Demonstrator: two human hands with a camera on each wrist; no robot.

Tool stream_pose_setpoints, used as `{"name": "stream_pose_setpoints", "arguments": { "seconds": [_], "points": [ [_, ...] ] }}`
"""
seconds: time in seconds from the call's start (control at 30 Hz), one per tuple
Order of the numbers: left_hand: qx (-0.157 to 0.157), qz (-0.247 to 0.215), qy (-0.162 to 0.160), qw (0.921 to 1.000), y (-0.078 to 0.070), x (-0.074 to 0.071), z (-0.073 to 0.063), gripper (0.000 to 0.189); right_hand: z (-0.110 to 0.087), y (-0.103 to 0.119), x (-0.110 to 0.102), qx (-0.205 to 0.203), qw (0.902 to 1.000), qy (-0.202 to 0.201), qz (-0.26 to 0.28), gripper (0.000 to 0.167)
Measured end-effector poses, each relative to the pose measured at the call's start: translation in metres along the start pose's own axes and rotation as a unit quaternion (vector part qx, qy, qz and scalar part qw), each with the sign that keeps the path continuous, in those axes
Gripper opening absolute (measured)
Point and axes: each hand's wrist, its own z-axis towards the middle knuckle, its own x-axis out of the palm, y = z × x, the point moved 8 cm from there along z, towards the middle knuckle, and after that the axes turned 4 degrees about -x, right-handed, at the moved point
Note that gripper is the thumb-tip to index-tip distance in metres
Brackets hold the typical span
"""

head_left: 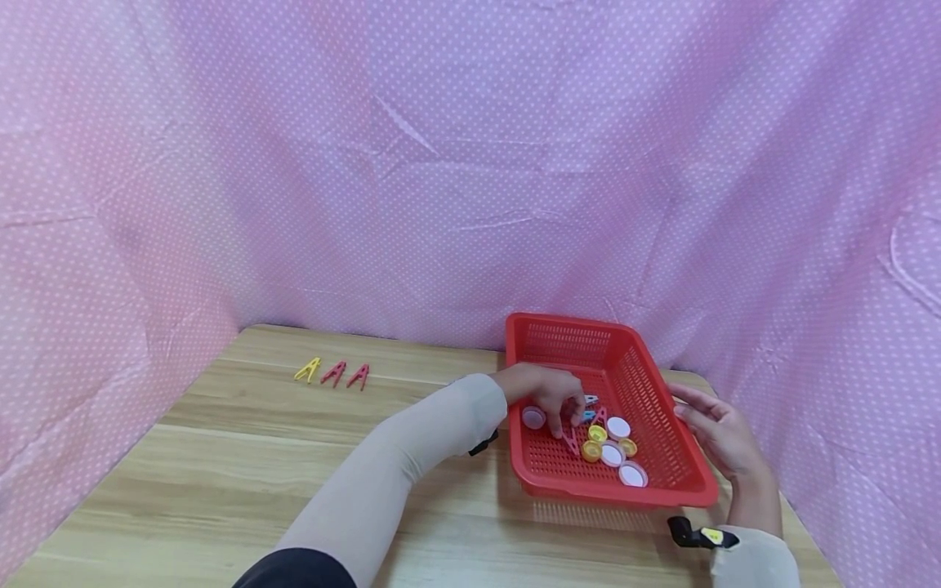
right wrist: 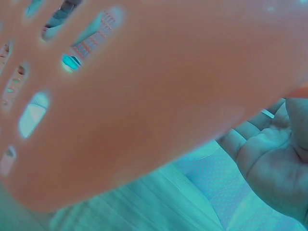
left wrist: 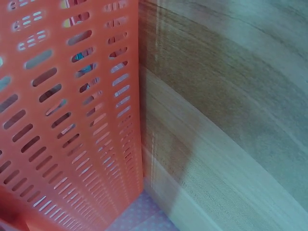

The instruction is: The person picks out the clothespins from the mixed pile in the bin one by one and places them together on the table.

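A red plastic basket (head_left: 581, 490) stands at the right of the wooden table. Inside it, my left hand (head_left: 555, 394) reaches down with bent fingers and pinches a red clothespin (head_left: 570, 442) between thumb and fingertips. Another red clothespin (head_left: 600, 416) and a blue clothespin (head_left: 588, 416) lie beside the fingers. Around them are yellow caps (head_left: 591, 451) and white caps (head_left: 619, 428). My right hand (head_left: 724, 437) holds the basket's right rim, its palm (right wrist: 274, 163) showing outside the wall in the right wrist view. The left wrist view has mostly the basket's slotted wall (left wrist: 72, 120).
On the table's left half, a yellow clothespin (head_left: 308, 369) and two red clothespins (head_left: 334, 374) lie in a row. Pink dotted cloth (head_left: 441, 163) hangs behind the table and along both sides. The table top (head_left: 220, 474) extends left of the basket.
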Motion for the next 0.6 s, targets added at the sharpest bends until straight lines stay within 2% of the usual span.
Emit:
{"name": "stream_pose_setpoints", "arguments": {
  "seconds": [0.3, 0.6],
  "points": [
    [-0.030, -0.029, 0.006, 0.9991, 0.0045, 0.0017, 0.0004, 0.031, 0.0008, 0.0010, -0.0001, -0.005, 1.0000, 0.003, 0.006, 0.039],
    [-0.017, 0.018, 0.026, 0.9993, 0.0034, 0.0049, 0.0032, 0.029, 0.0007, -0.0004, -0.0009, -0.007, 1.0000, 0.005, 0.005, 0.038]
  ]
}}
